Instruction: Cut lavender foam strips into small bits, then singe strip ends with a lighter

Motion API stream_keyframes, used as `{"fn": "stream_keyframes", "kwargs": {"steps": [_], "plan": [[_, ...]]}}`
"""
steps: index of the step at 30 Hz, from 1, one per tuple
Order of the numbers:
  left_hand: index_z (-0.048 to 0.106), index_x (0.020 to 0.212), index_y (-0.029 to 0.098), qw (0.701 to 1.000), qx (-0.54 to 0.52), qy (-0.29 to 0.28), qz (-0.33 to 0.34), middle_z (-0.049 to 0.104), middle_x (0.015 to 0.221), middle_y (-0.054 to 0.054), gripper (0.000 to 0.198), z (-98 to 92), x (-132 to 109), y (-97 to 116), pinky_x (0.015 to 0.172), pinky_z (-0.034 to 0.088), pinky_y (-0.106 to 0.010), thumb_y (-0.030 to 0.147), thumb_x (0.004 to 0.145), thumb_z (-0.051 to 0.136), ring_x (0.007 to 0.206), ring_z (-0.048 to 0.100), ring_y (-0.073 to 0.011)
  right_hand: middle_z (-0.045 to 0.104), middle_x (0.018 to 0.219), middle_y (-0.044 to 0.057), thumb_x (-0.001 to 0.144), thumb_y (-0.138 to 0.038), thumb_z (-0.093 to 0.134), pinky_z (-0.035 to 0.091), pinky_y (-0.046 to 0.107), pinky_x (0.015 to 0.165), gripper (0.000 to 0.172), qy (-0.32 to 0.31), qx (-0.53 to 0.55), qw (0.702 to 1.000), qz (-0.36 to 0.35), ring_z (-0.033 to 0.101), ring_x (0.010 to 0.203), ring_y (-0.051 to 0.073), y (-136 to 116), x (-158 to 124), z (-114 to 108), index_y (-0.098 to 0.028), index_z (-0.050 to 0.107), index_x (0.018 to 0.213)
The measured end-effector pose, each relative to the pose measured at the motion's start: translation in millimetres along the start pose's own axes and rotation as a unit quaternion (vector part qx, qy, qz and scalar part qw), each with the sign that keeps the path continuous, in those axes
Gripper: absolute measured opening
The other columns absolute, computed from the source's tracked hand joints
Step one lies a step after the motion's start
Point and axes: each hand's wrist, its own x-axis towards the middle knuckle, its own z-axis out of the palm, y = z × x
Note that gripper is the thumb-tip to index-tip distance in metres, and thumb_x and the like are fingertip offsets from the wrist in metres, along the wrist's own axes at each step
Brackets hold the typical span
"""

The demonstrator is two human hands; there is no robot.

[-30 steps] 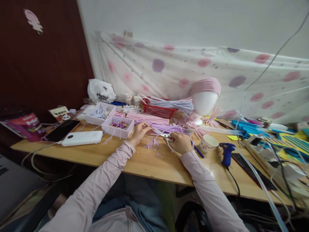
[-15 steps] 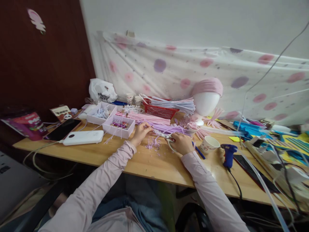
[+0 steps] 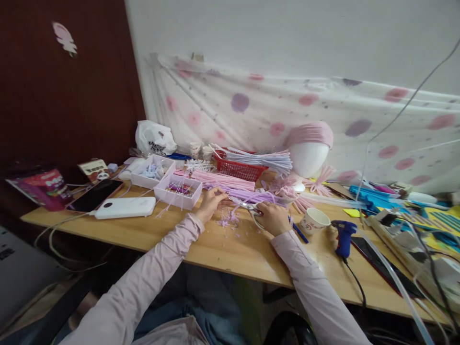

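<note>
My right hand [image 3: 272,218] is wrapped round the handles of a pair of scissors [image 3: 247,206], whose metal blades point left toward my other hand. With fingertips pinched together, my left hand [image 3: 212,202] holds a thin purple pipe cleaner [image 3: 234,203] by the blade tips; much of it is hard to make out. Purple fluff clippings [image 3: 229,218] lie scattered on the wooden table [image 3: 230,254] below the blades. Just behind both hands runs a bundle of purple pipe cleaners [image 3: 247,193], with pink pipe cleaners [image 3: 224,179] beyond it.
White boxes [image 3: 178,200] of small parts and a power bank [image 3: 125,207] sit to the left. A red basket [image 3: 239,168] and a foam head [image 3: 307,155] stand behind. To the right are a paper cup [image 3: 315,219], a blue glue gun [image 3: 344,237] and a power strip [image 3: 395,244].
The view has shifted slightly, so everything sits a little lower in the picture. Both hands stay in nearly the same place, and the scissor blades show more clearly between them.
</note>
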Motion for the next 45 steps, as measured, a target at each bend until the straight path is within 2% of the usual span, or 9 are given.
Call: {"fn": "stream_keyframes", "kwargs": {"steps": [7, 13, 18, 21, 27, 32, 45], "plan": [[0.045, 0.071, 0.019, 0.999, -0.031, -0.006, -0.020, 0.065, 0.064, 0.001, 0.025, 0.5, -2, 1, 0.065, 0.054, -0.028, 0.020, 0.066, 0.070, 0.061, 0.069, -0.0169, 0.065, 0.062, 0.006, 0.080, -0.043, 0.048, 0.021, 0.026, 0.051, 0.033, 0.021, 0.007, 1.000, 0.001, 0.054, 0.056, 0.014, 1, -1, -1, -0.019, 0.065, 0.064], [0.045, 0.071, 0.019, 0.997, -0.064, -0.008, -0.044, 0.067, 0.065, 0.000, 0.027, 1.0, -3, 2, 0.066, 0.056, -0.031, 0.018, 0.064, 0.071, 0.062, 0.069, -0.0177, 0.066, 0.062, 0.005, 0.080, -0.042, 0.049, 0.020, 0.026, 0.051, 0.034, 0.033, 0.019, 0.999, -0.004, 0.053, 0.054, 0.013, 4, -1, 4, -0.019, 0.063, 0.060], [0.044, 0.071, 0.019, 0.997, -0.061, -0.007, -0.037, 0.070, 0.069, -0.003, 0.028, 2.4, -5, 5, 0.070, 0.056, -0.031, 0.020, 0.066, 0.071, 0.067, 0.070, -0.0186, 0.064, 0.061, 0.004, 0.077, -0.052, 0.050, 0.022, 0.026, 0.052, 0.039, 0.090, 0.050, 0.994, 0.026, 0.053, 0.055, 0.013, 4, -3, 0, -0.019, 0.059, 0.059], [0.043, 0.072, 0.018, 0.998, -0.052, -0.010, -0.026, 0.070, 0.067, -0.003, 0.025, 3.0, -5, 5, 0.071, 0.056, -0.031, 0.020, 0.068, 0.068, 0.067, 0.070, -0.0183, 0.063, 0.062, 0.003, 0.076, -0.051, 0.051, 0.023, 0.025, 0.053, 0.036, 0.103, 0.058, 0.993, 0.024, 0.053, 0.056, 0.012, 3, -4, -2, -0.019, 0.057, 0.061], [0.043, 0.073, 0.018, 0.998, -0.055, -0.002, -0.008, 0.068, 0.066, -0.002, 0.022, 3.1, -4, 3, 0.066, 0.055, -0.028, 0.016, 0.071, 0.065, 0.064, 0.070, -0.0171, 0.065, 0.070, 0.003, 0.078, -0.041, 0.051, 0.023, 0.027, 0.054, 0.026, 0.067, 0.039, 0.997, -0.015, 0.054, 0.059, 0.013, 1, -4, 1, -0.019, 0.060, 0.067], [0.044, 0.073, 0.018, 0.999, -0.039, 0.006, -0.019, 0.067, 0.064, 0.000, 0.021, 4.3, -5, 4, 0.060, 0.054, -0.024, 0.019, 0.071, 0.065, 0.059, 0.068, -0.0152, 0.065, 0.070, 0.003, 0.079, -0.037, 0.051, 0.022, 0.027, 0.054, 0.022, 0.060, 0.011, 0.998, -0.008, 0.055, 0.061, 0.013, 0, -4, 3, -0.020, 0.061, 0.069], [0.043, 0.071, 0.018, 0.998, -0.045, 0.021, -0.040, 0.063, 0.062, 0.001, 0.024, 4.2, -3, -2, 0.063, 0.054, -0.026, 0.019, 0.070, 0.067, 0.059, 0.068, -0.0151, 0.066, 0.073, 0.004, 0.077, -0.029, 0.049, 0.021, 0.027, 0.054, 0.018, 0.019, 0.008, 1.000, -0.007, 0.055, 0.062, 0.013, 3, -3, 7, -0.019, 0.062, 0.072]]}}
